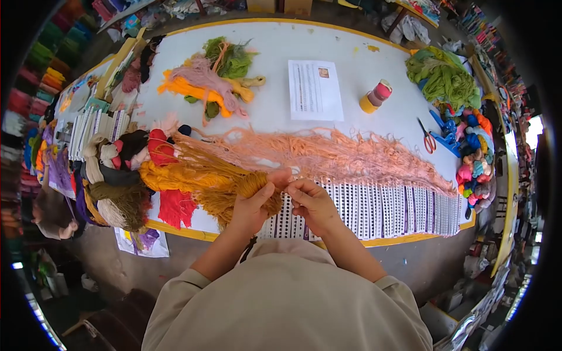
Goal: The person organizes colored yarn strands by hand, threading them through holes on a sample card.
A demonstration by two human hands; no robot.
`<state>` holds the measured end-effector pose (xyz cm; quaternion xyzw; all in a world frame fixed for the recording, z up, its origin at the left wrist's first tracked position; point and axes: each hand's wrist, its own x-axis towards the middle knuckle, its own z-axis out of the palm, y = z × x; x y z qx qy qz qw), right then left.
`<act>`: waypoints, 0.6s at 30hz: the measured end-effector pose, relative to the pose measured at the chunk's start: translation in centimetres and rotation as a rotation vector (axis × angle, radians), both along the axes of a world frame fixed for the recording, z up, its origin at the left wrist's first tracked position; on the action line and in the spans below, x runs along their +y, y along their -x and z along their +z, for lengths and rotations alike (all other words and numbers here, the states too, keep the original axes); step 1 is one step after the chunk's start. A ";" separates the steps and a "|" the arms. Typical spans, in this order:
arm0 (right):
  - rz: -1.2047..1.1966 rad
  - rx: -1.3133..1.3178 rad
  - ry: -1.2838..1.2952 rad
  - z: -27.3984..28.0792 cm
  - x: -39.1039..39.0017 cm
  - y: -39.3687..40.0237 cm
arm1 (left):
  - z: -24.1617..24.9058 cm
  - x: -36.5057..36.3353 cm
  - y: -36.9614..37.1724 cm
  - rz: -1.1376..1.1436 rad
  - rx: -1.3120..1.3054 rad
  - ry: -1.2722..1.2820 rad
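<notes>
A bundle of mustard yarn (252, 186) is being held over the near edge of the white surface (269, 47), directly in front of the body. It is being gripped by the left hand (252, 207), whose thumb is being pressed over the wound end while the fingertips are being extended past its right side. Loose strands are being spread from the bundle toward the upper left, over the peach yarn (351, 153). The thumb and index finger of the right hand (316, 206) are being pinched together just beside the left fingertips; what is being pinched is too fine to be told.

Behind the hands, the peach yarn is being kept laid out in a long band along a row of punched cards (374, 210). To the left, red yarn (177, 209) is being partly covered by the mustard yarn, near a heap of mixed skeins (117, 169). Farther back, a pile of orange, pink and green yarn (211, 82), a printed sheet (315, 96) and stacked spools (375, 96) are being supported by the surface. At the right, red-handled scissors (428, 140) are being kept near a blue object (446, 133), with green yarn (445, 76) and colourful skeins (475, 152) being gathered at the edge.
</notes>
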<state>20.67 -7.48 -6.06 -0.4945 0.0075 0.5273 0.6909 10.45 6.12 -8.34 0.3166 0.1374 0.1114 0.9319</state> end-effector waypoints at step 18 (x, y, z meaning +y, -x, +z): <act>-0.062 -0.231 0.027 -3.1 -3.0 -2.6 | -1.0 -3.9 -3.7 -0.076 0.146 -0.108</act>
